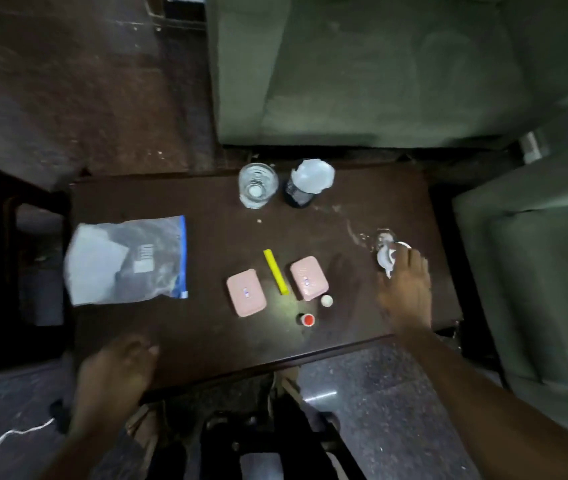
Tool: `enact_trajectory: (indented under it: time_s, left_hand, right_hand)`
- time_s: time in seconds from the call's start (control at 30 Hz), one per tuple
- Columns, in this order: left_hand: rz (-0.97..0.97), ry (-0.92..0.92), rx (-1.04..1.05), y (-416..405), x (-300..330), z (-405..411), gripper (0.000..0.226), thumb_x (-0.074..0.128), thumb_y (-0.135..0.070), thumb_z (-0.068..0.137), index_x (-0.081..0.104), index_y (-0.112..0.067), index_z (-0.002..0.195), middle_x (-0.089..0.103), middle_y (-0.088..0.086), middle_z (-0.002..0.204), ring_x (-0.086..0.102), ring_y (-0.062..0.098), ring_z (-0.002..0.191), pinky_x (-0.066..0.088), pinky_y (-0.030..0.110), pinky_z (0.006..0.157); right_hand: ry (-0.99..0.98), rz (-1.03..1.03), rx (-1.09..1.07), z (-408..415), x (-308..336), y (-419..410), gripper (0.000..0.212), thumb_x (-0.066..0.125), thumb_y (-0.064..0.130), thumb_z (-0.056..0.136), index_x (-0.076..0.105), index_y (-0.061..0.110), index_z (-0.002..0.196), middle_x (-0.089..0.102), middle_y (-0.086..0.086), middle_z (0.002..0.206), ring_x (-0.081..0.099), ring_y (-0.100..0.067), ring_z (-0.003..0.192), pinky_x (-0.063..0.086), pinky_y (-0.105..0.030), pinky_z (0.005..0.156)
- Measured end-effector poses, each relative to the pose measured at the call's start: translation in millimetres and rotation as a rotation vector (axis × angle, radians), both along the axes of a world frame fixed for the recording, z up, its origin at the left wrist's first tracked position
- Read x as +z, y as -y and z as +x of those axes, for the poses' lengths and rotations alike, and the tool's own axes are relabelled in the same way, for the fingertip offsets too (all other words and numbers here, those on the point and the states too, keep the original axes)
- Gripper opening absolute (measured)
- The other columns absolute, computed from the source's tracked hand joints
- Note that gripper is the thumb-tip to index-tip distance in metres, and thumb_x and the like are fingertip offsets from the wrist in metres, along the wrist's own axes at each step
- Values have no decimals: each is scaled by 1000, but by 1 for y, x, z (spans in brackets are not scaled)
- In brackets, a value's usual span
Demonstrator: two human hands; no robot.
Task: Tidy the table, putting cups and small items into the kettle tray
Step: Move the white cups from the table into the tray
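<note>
reaching grip (403, 289) over white wrapper (388, 259)

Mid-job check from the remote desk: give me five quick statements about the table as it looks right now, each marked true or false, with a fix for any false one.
1. The right hand is at the crumpled white wrapper near the table's right end. True.
2. The thin yellow stick lies between the two pink rectangular cases. True.
3. The clear drinking glass lies tipped on its side. False: it stands upright beside the dark cup with a white liner.
4. The left hand grips the clear zip bag. False: it is at the near table edge, apart from the bag.
5. The small red-capped bottle stands at the far edge. False: it is toward the near edge, by the small white cap.
</note>
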State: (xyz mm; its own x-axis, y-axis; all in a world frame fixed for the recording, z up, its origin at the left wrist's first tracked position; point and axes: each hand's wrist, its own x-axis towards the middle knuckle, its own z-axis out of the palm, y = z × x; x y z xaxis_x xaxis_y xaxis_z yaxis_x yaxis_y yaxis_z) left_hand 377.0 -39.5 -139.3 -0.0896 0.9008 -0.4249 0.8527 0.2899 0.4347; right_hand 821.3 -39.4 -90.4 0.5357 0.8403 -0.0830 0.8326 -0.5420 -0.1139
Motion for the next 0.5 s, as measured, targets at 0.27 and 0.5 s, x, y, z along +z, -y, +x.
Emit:
enact_trajectory:
  time_s: [0.27, 0.5]
  left_hand:
    - [72, 375, -252, -74, 5, 264, 27, 78, -21, 80, 69, -26, 104, 72, -9, 92, 71, 21, 85, 58, 37, 79]
    - [3, 452, -579, -80, -24, 420, 74, 75, -22, 76, 51, -30, 145, 62, -1, 138, 61, 19, 124, 50, 31, 108]
  right_hand:
    - [-84, -63, -131, 122, -31, 17, 79, 70, -2, 74, 45, 8, 148, 53, -22, 138, 50, -47, 123, 44, -54, 100]
    - [-376, -196, 14, 181, -80, 11, 85, 84, 7, 79, 41, 3, 152, 54, -18, 146, 55, -41, 130, 41, -42, 104]
